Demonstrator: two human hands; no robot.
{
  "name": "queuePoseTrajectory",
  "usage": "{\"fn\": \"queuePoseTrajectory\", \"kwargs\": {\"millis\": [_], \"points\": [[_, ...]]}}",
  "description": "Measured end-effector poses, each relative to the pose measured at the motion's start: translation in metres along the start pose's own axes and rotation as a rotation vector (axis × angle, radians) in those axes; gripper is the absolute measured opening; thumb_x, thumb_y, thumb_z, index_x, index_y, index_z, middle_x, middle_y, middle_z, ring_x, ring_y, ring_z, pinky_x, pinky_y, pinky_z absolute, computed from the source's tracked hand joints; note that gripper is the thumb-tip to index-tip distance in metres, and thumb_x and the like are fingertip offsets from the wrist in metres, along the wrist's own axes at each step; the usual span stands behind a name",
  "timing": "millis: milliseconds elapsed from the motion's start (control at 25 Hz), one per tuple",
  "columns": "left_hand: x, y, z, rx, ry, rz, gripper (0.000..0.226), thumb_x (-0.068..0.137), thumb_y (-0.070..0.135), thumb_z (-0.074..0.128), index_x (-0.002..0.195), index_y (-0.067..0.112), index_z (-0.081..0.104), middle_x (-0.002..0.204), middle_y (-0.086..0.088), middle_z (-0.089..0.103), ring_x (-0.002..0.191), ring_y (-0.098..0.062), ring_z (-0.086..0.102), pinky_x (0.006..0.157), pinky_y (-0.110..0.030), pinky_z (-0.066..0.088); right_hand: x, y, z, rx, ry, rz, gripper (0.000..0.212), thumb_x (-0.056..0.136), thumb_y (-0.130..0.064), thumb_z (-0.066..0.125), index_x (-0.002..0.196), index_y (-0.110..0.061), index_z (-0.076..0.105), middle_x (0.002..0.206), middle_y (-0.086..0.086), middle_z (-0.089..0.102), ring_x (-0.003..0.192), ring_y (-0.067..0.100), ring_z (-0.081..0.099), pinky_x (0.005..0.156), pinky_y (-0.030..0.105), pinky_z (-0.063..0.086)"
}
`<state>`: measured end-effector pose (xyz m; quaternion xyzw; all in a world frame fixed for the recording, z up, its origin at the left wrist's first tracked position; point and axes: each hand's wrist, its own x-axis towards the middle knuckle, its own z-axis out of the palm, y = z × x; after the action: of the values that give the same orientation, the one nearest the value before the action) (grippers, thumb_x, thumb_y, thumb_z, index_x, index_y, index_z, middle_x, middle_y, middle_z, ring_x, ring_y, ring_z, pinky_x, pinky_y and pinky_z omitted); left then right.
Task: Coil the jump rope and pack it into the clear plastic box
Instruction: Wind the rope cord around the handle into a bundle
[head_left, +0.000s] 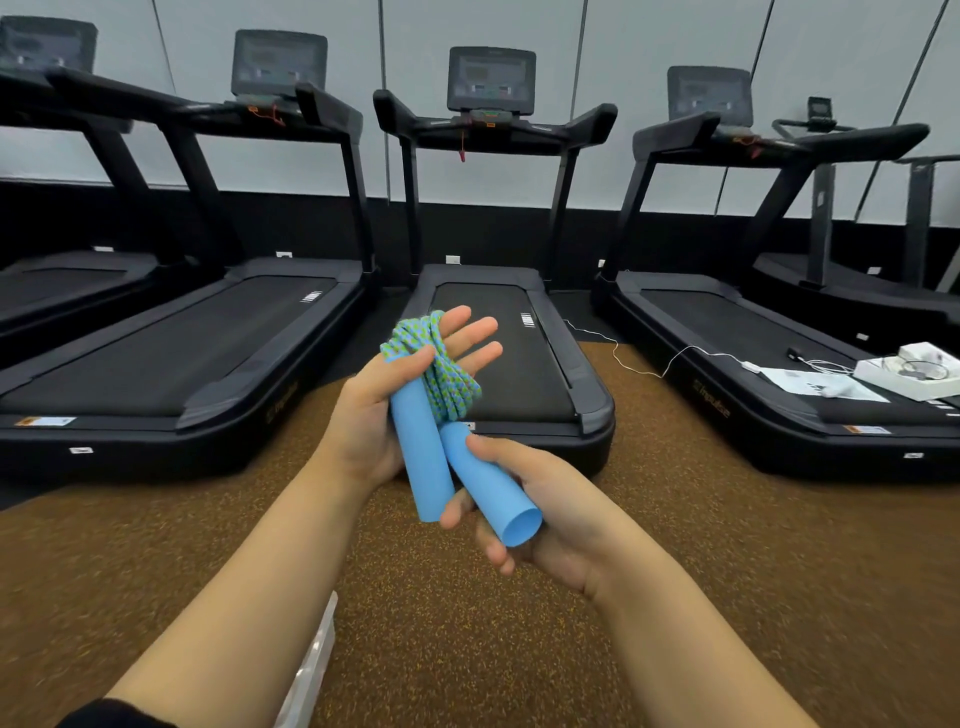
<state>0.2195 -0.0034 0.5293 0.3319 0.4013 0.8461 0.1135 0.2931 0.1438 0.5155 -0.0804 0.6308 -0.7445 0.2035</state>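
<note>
The jump rope's green-and-blue braided cord (441, 364) is wound in several loops around my left hand (384, 395), whose fingers are stretched out while the thumb pins one light-blue handle (421, 457) against the palm. My right hand (524, 509) grips the second light-blue handle (493, 493) from below, right beside the first one. Both hands are at chest height over the floor. The clear plastic box (311, 670) shows only as a pale edge at the bottom, mostly hidden behind my left forearm.
Several black treadmills (498, 353) stand in a row ahead on a brown speckled floor (467, 623). On the right treadmill deck lie a white box (914, 371), papers and a white cable (675, 358).
</note>
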Motion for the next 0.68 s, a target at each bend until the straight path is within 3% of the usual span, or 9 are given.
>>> {"fn": "queuePoseTrajectory", "kwargs": {"millis": [80, 160, 280, 480, 600, 680], "points": [[-0.002, -0.002, 0.003, 0.021, 0.041, -0.007, 0.061, 0.073, 0.032, 0.070, 0.125, 0.006, 0.054, 0.123, -0.014, 0.066, 0.115, -0.028, 0.062, 0.090, -0.031, 0.054, -0.006, -0.003, 0.001, -0.121, -0.028, -0.049, 0.034, 0.099, -0.034, 0.037, 0.133, -0.033, 0.040, 0.076, 0.017, 0.070, 0.033, 0.017, 0.049, 0.036, 0.019, 0.041], [-0.003, -0.003, 0.009, 0.049, 0.118, 0.004, 0.048, 0.079, 0.037, 0.060, 0.117, 0.008, 0.059, 0.108, -0.011, 0.072, 0.103, -0.024, 0.069, 0.083, -0.028, 0.056, -0.012, -0.005, 0.004, -0.208, -0.044, -0.078, 0.034, 0.101, -0.034, 0.034, 0.134, -0.043, 0.037, 0.082, 0.021, 0.071, 0.034, 0.019, 0.051, 0.038, 0.022, 0.044], [-0.002, -0.003, 0.019, 0.124, 0.220, 0.001, 0.042, 0.083, 0.041, 0.044, 0.104, 0.010, 0.064, 0.084, -0.006, 0.076, 0.082, -0.018, 0.074, 0.074, -0.026, 0.059, -0.012, -0.003, 0.006, -0.244, 0.001, -0.117, 0.031, 0.101, -0.030, 0.037, 0.131, -0.039, 0.039, 0.080, 0.021, 0.070, 0.037, 0.020, 0.056, 0.038, 0.022, 0.045], [0.000, 0.003, 0.027, 0.025, 0.358, -0.060, 0.039, 0.091, 0.034, 0.046, 0.075, 0.007, 0.070, 0.062, -0.006, 0.069, 0.058, -0.019, 0.069, 0.060, -0.025, 0.058, -0.020, 0.004, 0.006, -0.207, 0.047, -0.191, 0.030, 0.096, -0.020, 0.046, 0.123, -0.032, 0.041, 0.077, 0.022, 0.069, 0.038, 0.023, 0.055, 0.038, 0.023, 0.045], [0.004, 0.008, 0.028, -0.084, 0.388, -0.105, 0.037, 0.089, 0.030, 0.044, 0.067, 0.006, 0.063, 0.056, -0.003, 0.062, 0.051, -0.018, 0.063, 0.064, -0.028, 0.051, -0.017, 0.009, 0.008, -0.144, 0.006, -0.251, 0.025, 0.087, -0.033, 0.051, 0.112, -0.034, 0.051, 0.084, 0.022, 0.069, 0.050, 0.032, 0.063, 0.048, 0.028, 0.051], [0.005, 0.011, 0.027, -0.103, 0.416, -0.144, 0.039, 0.089, 0.030, 0.042, 0.063, 0.008, 0.060, 0.054, -0.001, 0.060, 0.050, -0.018, 0.062, 0.067, -0.031, 0.048, -0.019, 0.012, 0.008, -0.194, -0.093, -0.299, 0.032, 0.079, -0.050, 0.062, 0.109, -0.041, 0.055, 0.094, 0.016, 0.071, 0.071, 0.038, 0.070, 0.061, 0.031, 0.055]]}}
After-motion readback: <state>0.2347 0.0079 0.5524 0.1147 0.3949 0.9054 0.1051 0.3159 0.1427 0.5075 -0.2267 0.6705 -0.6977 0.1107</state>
